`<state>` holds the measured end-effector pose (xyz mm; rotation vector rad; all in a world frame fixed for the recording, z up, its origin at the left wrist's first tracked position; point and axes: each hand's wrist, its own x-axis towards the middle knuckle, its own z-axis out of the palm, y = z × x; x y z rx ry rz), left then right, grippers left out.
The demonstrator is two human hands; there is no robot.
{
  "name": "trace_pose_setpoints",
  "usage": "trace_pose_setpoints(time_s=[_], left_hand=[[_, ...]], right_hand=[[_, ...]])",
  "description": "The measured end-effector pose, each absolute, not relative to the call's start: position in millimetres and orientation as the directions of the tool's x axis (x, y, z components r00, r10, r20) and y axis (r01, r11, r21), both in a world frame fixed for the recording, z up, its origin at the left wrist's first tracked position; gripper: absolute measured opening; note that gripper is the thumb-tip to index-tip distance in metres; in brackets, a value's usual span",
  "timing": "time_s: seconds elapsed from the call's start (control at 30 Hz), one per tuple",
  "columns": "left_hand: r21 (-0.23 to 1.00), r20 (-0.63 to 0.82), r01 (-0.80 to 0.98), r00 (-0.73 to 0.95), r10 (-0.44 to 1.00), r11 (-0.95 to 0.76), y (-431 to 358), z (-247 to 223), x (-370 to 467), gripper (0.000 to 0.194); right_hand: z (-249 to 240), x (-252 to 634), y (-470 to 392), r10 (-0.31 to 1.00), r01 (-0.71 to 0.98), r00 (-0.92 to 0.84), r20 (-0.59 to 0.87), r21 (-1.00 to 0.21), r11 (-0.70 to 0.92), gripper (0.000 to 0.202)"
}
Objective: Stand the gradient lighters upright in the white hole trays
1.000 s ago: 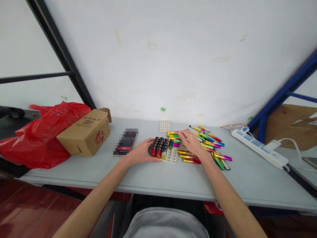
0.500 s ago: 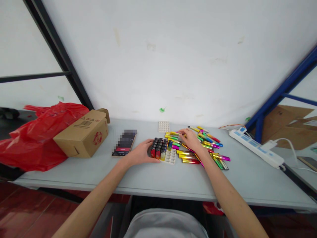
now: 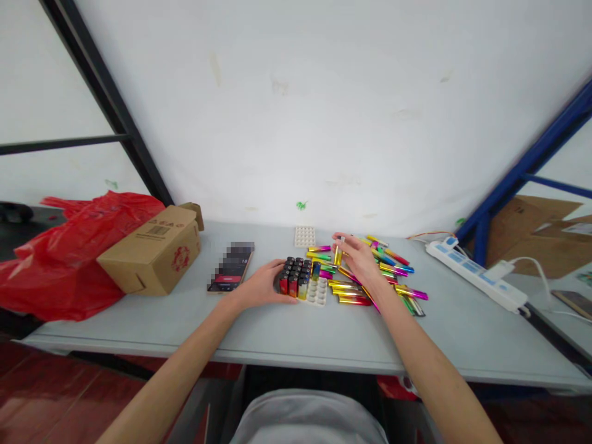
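Note:
Fingers of my left hand (image 3: 263, 285) are wrapped round the left side of a white tray (image 3: 317, 292). Black-topped lighters (image 3: 293, 285) stand upright in the tray's left part, and round holes show on its right. A gold lighter (image 3: 338, 253), roughly upright, is pinched in my right hand (image 3: 355, 254), just behind and right of the tray. Under and around that hand lies a pile of shiny coloured lighters (image 3: 354, 293), mostly gold, with some green, purple, red and blue.
A second white tray (image 3: 304, 236) lies near the wall. To the left are a phone (image 3: 234, 266), a cardboard box (image 3: 155, 250) and a red plastic bag (image 3: 83, 253). A power strip (image 3: 478, 277) lies at the right.
My right hand has lifted a gold lighter from the pile and turned it roughly upright. My left hand stays at the tray.

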<state>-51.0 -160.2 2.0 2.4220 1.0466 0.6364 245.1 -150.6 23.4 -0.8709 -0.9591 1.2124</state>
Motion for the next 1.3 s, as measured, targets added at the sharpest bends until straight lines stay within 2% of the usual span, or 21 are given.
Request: trace_pose_setpoints(time_s=[0.2, 0.33, 0.47, 0.57, 0.87, 1.2, 1.3], left_hand=[[0.546, 0.245, 0.547, 0.619, 0.746, -0.634, -161, 4, -51, 0.092], [0.555, 0.265, 0.529, 0.619, 0.739, -0.642, -162, 5, -50, 0.09], [0.555, 0.269, 0.524, 0.622, 0.735, -0.646, -163, 5, -49, 0.09], [0.553, 0.269, 0.523, 0.625, 0.733, -0.649, -163, 6, -49, 0.089], [0.548, 0.243, 0.541, 0.627, 0.74, -0.638, -162, 5, -49, 0.092], [0.565, 0.261, 0.518, 0.626, 0.735, -0.642, -163, 6, -50, 0.09], [0.577, 0.261, 0.507, 0.629, 0.733, -0.641, -163, 6, -50, 0.09]], right_hand=[[23, 237, -163, 0.991, -0.222, -0.064, 0.118, -0.97, 0.102, 0.043], [23, 230, -171, 0.978, -0.003, -0.127, 0.163, -0.986, 0.164, 0.043], [21, 224, -175, 0.927, 0.374, -0.018, 0.374, -0.858, 0.353, 0.053], [18, 219, -175, 0.888, 0.532, 0.054, 0.457, -0.766, 0.361, 0.061], [14, 213, -178, 0.855, 0.59, 0.11, 0.508, -0.725, 0.355, 0.051], [14, 214, -178, 0.863, 0.598, 0.102, 0.495, -0.723, 0.345, 0.049], [21, 215, -183, 0.874, 0.563, 0.049, 0.483, -0.736, 0.375, 0.043]])
